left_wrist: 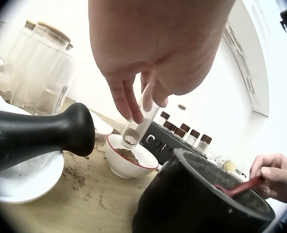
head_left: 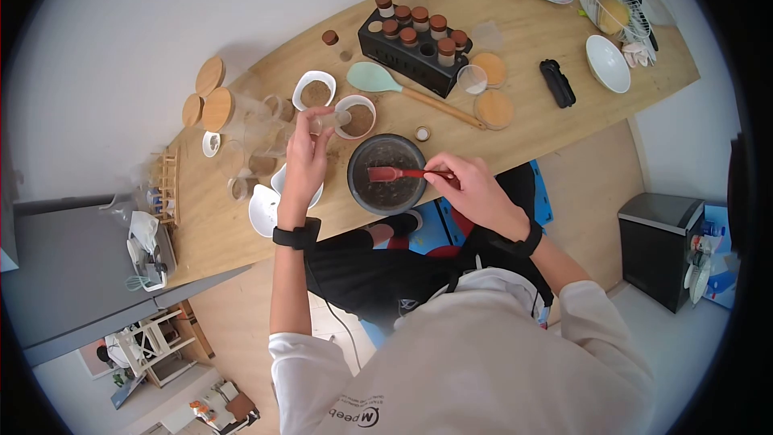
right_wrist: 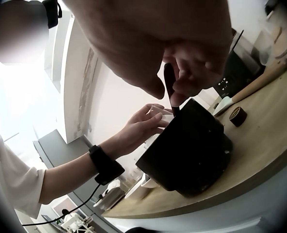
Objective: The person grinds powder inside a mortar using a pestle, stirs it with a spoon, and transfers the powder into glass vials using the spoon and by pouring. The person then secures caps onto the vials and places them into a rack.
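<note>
My left hand (head_left: 303, 159) pinches a small clear glass vial (head_left: 328, 122), its mouth at a red-rimmed white bowl (left_wrist: 126, 167) with brown powder in it. In the left wrist view the vial slants down toward that bowl, and a little brown shows near its lower end. With my right hand (head_left: 477, 192) I grip the handle of a small red spatula (head_left: 386, 174). Its head reaches inside a black mortar (left_wrist: 182, 206), whose inner wall carries greyish residue. A small round cap (head_left: 423, 134) lies on the table beside the mortar.
A black rack (head_left: 386, 51) of brown-capped vials stands behind the mortar. Before it lies a mint spatula (head_left: 366, 76) with a wooden handle. A white square bowl (head_left: 298, 95) of powder, clear jars (head_left: 233, 149) and a black pestle (left_wrist: 41, 133) are to the left.
</note>
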A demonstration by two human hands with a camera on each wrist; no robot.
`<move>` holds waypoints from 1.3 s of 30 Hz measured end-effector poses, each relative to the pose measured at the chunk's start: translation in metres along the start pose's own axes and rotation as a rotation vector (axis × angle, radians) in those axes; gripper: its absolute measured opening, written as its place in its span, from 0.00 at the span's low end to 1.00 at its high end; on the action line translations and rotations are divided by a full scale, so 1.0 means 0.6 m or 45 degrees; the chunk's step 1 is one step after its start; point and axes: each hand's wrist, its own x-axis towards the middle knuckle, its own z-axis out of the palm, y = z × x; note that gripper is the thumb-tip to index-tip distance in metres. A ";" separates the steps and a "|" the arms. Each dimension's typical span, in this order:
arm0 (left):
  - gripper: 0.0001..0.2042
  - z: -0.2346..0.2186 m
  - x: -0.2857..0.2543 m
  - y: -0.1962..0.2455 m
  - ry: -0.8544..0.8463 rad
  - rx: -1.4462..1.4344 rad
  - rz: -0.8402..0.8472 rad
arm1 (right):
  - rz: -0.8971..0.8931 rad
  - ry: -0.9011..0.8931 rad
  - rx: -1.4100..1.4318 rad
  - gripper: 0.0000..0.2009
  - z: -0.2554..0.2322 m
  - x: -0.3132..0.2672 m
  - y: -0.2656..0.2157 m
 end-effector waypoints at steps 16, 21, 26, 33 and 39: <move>0.23 0.000 -0.016 0.012 -0.106 -0.047 0.101 | -0.269 0.323 -0.089 0.11 0.001 0.184 0.007; 0.24 -0.003 -0.013 -0.003 -0.105 0.027 0.189 | -0.518 -0.009 -0.286 0.11 0.025 0.221 0.020; 0.24 -0.005 -0.010 0.002 -0.122 0.028 0.218 | -0.539 0.088 -0.266 0.10 0.026 0.227 0.025; 0.23 -0.007 -0.007 0.005 -0.148 0.060 0.211 | -0.507 0.035 -0.253 0.10 0.028 0.220 0.028; 0.16 -0.003 -0.002 -0.003 0.016 0.080 0.208 | -0.598 0.275 -0.281 0.10 0.031 0.215 0.048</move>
